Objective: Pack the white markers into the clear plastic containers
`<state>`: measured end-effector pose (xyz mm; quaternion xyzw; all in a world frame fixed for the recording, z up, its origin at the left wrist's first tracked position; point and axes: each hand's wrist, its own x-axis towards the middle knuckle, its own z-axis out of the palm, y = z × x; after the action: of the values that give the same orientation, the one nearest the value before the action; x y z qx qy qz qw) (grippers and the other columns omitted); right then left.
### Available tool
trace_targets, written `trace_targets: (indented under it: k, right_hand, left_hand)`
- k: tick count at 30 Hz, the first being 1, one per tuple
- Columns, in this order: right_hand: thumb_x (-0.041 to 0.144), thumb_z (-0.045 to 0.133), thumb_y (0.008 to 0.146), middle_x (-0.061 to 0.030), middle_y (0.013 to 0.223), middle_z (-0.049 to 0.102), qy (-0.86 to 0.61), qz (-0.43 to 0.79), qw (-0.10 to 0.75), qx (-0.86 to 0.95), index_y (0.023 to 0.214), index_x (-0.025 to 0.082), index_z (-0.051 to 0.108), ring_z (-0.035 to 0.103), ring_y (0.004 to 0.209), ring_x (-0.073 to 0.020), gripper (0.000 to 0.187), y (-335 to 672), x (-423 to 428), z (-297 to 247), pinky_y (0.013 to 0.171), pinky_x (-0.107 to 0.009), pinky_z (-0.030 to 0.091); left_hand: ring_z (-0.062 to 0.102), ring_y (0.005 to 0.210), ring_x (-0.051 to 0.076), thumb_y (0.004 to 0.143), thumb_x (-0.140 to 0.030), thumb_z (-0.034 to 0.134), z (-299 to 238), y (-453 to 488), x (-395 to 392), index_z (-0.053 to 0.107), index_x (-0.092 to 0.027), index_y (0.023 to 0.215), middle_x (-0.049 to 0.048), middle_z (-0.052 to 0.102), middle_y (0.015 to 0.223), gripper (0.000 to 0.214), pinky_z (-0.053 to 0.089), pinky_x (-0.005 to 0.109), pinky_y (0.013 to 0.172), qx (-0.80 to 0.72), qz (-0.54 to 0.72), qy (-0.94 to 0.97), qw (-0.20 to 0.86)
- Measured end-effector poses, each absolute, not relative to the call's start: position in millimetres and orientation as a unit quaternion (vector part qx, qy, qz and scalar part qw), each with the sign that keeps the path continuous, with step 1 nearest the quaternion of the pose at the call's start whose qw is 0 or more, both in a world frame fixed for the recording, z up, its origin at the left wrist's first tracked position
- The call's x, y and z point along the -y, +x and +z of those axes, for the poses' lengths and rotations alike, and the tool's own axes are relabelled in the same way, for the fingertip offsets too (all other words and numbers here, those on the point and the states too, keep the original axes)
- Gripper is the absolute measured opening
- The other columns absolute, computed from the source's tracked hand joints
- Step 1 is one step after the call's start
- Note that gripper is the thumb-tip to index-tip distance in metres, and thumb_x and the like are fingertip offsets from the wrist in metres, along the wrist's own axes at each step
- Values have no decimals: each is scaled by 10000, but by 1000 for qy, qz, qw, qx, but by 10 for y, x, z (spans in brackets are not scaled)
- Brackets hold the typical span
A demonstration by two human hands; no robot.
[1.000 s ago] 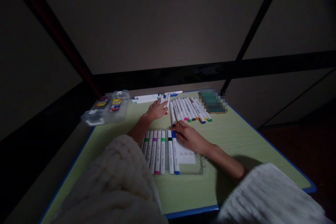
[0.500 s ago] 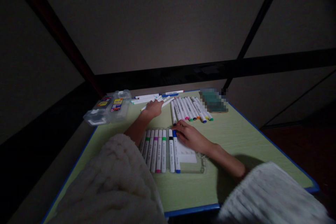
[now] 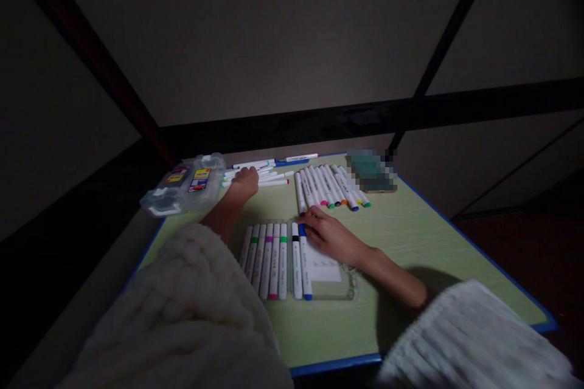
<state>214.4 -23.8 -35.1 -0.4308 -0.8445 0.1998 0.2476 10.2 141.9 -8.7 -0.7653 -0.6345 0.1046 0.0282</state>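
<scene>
My left hand [image 3: 245, 180] is over a loose pile of white markers [image 3: 274, 183] at the far left of the table. Its fingers curl down among them; what they hold, if anything, is hidden. My right hand [image 3: 325, 232] is at the top of a blue-capped marker [image 3: 305, 267], its fingers closed around that end. This marker lies in a clear plastic case [image 3: 335, 293], beside a black-banded marker [image 3: 296, 264]. Several more markers [image 3: 269, 264] with green, purple and pink marks fill the case's left side. White paper [image 3: 326, 272] shows in or under its right side.
Another clear case [image 3: 201, 194] with coloured labels stands at the table's left edge. A row of white markers [image 3: 326, 185] with coloured ends lies beyond my right hand. A blurred-out phone-like object [image 3: 371, 173] is at the back right. The green table [image 3: 433, 255] has blue edging.
My left hand has moved left over the loose markers, uncovering one with a red end. My right hand stays at the blue-capped marker. The view has shifted slightly.
</scene>
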Motion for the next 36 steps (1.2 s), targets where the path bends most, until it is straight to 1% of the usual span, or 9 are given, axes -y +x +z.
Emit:
trace_targets:
  k: [5, 9, 13, 17, 21, 28, 33, 34, 36]
  right_hand:
    - [98, 391, 839, -82, 956, 500, -430, 197, 246, 846, 993, 145, 592, 508, 910, -179, 258, 2146, 233, -361, 833, -356, 442]
    - [112, 386, 848, -82, 941, 493, -435, 201, 241, 844, 990, 137, 590, 514, 883, -179, 251, 2144, 236, -352, 829, -360, 446]
    - [107, 383, 845, -81, 944, 493, -434, 204, 243, 843, 1003, 141, 590, 514, 884, -177, 263, 2143, 238, -347, 822, -358, 448]
    - [112, 383, 847, -77, 940, 498, -432, 203, 246, 844, 1029, 148, 587, 510, 874, -174, 276, 2147, 231, -350, 798, -352, 453]
    - [124, 382, 853, -73, 934, 494, -434, 199, 243, 844, 1045, 153, 582, 508, 865, -171, 279, 2143, 232, -344, 783, -345, 453]
    - [124, 369, 858, -75, 942, 493, -444, 206, 236, 839, 1019, 147, 576, 514, 858, -167, 263, 2124, 251, -310, 790, -348, 457]
    - [123, 371, 859, -77, 931, 494, -445, 205, 228, 841, 1015, 145, 579, 511, 853, -170, 260, 2125, 250, -293, 790, -352, 458]
    - [122, 372, 859, -79, 934, 495, -445, 203, 225, 843, 1016, 143, 578, 510, 860, -172, 260, 2126, 249, -290, 792, -352, 457]
    - [121, 373, 859, -82, 943, 495, -445, 199, 221, 845, 1019, 140, 575, 509, 877, -177, 259, 2126, 249, -287, 795, -351, 453]
  left_hand:
    - [221, 1341, 293, 740, -97, 494, -101, -9, -1509, 165, -129, 1378, 187, 263, 1431, 718, 267, 448, 1050, 640, 104, -761, 11]
    - [145, 1365, 293, 703, -61, 544, -143, 4, -1605, 138, -92, 1392, 193, 171, 1469, 801, 195, 435, 1091, 638, 115, -762, -10]
    - [205, 1343, 315, 703, -71, 610, -174, 33, -1688, 225, -76, 1369, 213, 222, 1444, 770, 239, 458, 1072, 631, 108, -768, -7]
    - [456, 1162, 265, 842, -273, 553, -192, 28, -1747, 437, -150, 1242, 123, 432, 1305, 434, 402, 486, 942, 611, 77, -788, 20]
    - [543, 1016, 214, 860, -308, 531, -231, 12, -1829, 490, -148, 1172, 97, 514, 1186, 353, 475, 430, 845, 599, 56, -798, 30]
    - [483, 1109, 249, 836, -267, 564, -293, 8, -1962, 434, -157, 1234, 112, 445, 1273, 433, 426, 476, 905, 607, 72, -791, 15]
    - [469, 1096, 279, 454, 23, 764, -282, -73, -2052, 258, -84, 1301, 177, 410, 1271, 992, 443, 427, 857, 598, 80, -798, -5]
    - [491, 1066, 270, 442, 29, 766, -283, -92, -2069, 285, -81, 1285, 174, 431, 1249, 976, 459, 413, 831, 589, 74, -805, -8]
    - [529, 1014, 244, 564, -59, 758, -294, -123, -2092, 377, -95, 1236, 149, 479, 1201, 774, 484, 398, 799, 561, 44, -827, -8]
